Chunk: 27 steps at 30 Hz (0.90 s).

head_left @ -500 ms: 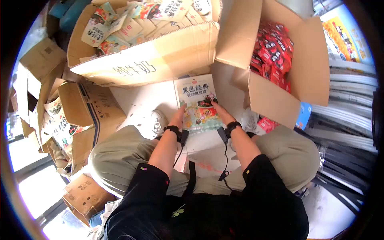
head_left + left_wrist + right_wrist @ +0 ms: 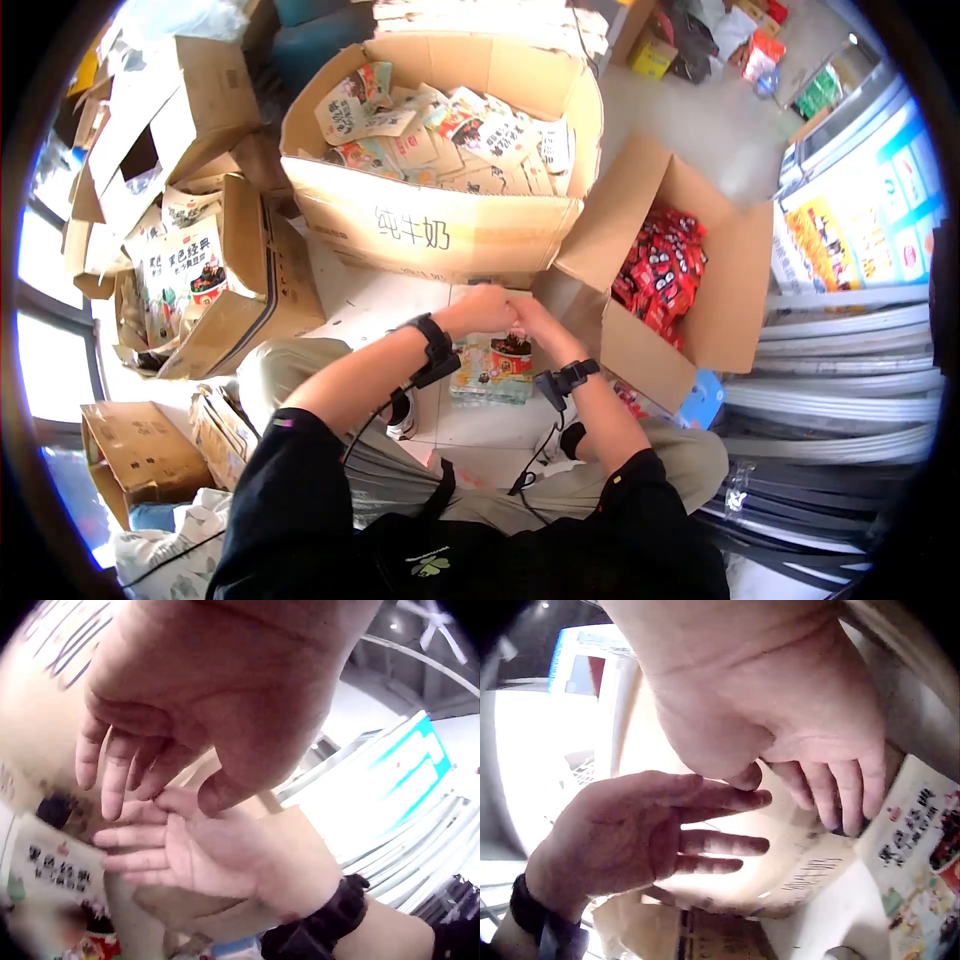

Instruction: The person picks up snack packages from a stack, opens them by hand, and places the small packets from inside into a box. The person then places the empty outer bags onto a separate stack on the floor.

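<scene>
Brown box: a small cardboard box (image 2: 150,445) sits low on the left, beside the person's trousers (image 2: 285,375).
Left carton: a flapped carton (image 2: 290,270) holds white printed bags (image 2: 190,262) standing upright.
Handwritten carton: a large carton (image 2: 430,225) bears black characters on its front; loose bags (image 2: 465,135) lie heaped inside.
Left hand: the left hand (image 2: 482,308), with a black strap (image 2: 437,347) at the wrist, is held above the floor; its grip is apart, fingers extended and slightly spread.
Floor bag: the printed bag (image 2: 490,377) lies flat on the white floor (image 2: 360,290), in front of the large carton and below both hands, its upper part covered by them in the head view.
Right hand: the right hand (image 2: 535,320) is just beside the left, grip likewise apart, fingers extended; whether the two hands touch, I cannot tell.
Red packets: many small packets (image 2: 665,260) fill part of the right carton (image 2: 735,290).
White strips: long bundled strips (image 2: 845,350) lie at far right.
</scene>
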Tool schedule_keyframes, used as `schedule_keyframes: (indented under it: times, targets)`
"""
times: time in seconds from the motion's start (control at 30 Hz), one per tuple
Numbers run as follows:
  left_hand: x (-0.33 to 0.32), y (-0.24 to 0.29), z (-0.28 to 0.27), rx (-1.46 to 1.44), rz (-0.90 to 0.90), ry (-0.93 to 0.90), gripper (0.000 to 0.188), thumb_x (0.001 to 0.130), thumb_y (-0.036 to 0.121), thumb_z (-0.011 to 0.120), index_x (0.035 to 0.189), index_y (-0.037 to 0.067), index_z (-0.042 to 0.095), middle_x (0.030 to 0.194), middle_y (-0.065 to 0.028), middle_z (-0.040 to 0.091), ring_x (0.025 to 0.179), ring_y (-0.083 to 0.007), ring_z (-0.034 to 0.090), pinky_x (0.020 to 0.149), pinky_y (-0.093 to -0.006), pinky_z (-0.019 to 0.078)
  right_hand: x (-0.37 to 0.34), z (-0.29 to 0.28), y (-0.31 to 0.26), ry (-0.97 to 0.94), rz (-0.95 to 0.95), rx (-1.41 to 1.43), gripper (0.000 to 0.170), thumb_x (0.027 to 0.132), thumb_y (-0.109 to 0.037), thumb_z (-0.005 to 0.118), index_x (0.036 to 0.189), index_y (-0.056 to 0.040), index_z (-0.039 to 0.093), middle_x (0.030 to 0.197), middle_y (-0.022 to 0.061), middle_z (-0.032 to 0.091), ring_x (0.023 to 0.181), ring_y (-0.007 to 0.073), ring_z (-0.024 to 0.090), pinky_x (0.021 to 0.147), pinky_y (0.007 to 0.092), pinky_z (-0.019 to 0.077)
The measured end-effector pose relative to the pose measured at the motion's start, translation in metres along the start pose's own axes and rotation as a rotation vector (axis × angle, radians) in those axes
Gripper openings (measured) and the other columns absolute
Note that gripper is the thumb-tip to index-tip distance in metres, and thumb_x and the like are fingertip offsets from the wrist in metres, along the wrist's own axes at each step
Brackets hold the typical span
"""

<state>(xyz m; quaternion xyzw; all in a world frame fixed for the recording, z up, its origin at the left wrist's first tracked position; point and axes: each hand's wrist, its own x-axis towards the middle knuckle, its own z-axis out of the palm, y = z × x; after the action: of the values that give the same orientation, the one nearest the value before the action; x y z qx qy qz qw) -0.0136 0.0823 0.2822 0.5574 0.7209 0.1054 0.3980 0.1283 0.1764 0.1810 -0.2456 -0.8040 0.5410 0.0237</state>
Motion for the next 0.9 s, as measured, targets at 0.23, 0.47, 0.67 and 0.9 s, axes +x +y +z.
schedule_keyframes:
  times: [0.23, 0.47, 0.67, 0.9]
  targets:
    - [-0.053, 0.004, -0.098, 0.466, 0.116, 0.743, 0.067, 0.081, 0.028, 0.062, 0.138, 0.003, 0.039, 0.147, -0.028, 0.03, 0.107, -0.0445, 0.058, 0.085, -0.0463, 0.052, 0.008, -0.106, -0.2, 0.011, 0.103, -0.053, 0.029, 0.098, -0.026, 0.05, 0.108, -0.0019, 0.062, 0.09, 0.0064, 0.068, 0.066, 0.0118, 0.06, 0.055, 0.0252, 0.0477]
    - [-0.043, -0.025, -0.099, 0.563, -0.133, 0.623, 0.074, 0.08, 0.03, 0.064, 0.135, -0.009, 0.034, 0.132, -0.0266, 0.045, 0.082, -0.0357, 0.067, 0.072, -0.0445, 0.0539, 0.058, -0.165, -0.282, 0.042, 0.025, -0.546, 0.033, 0.089, -0.027, 0.06, 0.108, -0.0011, 0.065, 0.08, 0.0121, 0.069, 0.068, 0.0165, 0.066, 0.064, 0.0301, 0.052]
    - [-0.049, -0.017, -0.072, 0.933, -0.201, 0.725, 0.064, 0.085, 0.023, 0.05, 0.137, -0.012, 0.036, 0.135, -0.0306, 0.041, 0.07, -0.0308, 0.056, 0.057, -0.0476, 0.0447, 0.162, -0.2, -0.302, 0.157, -0.075, -1.048, 0.042, 0.086, -0.025, 0.06, 0.119, 0.0006, 0.06, 0.09, 0.017, 0.07, 0.081, 0.0272, 0.068, 0.076, 0.0355, 0.0522]
    - [-0.048, 0.0, -0.096, 0.895, -0.376, 0.422, 0.064, 0.083, 0.025, 0.057, 0.138, -0.001, 0.039, 0.141, -0.017, 0.037, 0.068, -0.0239, 0.062, 0.069, -0.045, 0.0484, 0.314, -0.195, -0.251, 0.124, -0.091, -1.171, 0.019, 0.083, -0.023, 0.059, 0.087, -0.0065, 0.068, 0.085, 0.0175, 0.069, 0.079, 0.0291, 0.067, 0.072, 0.0404, 0.0508]
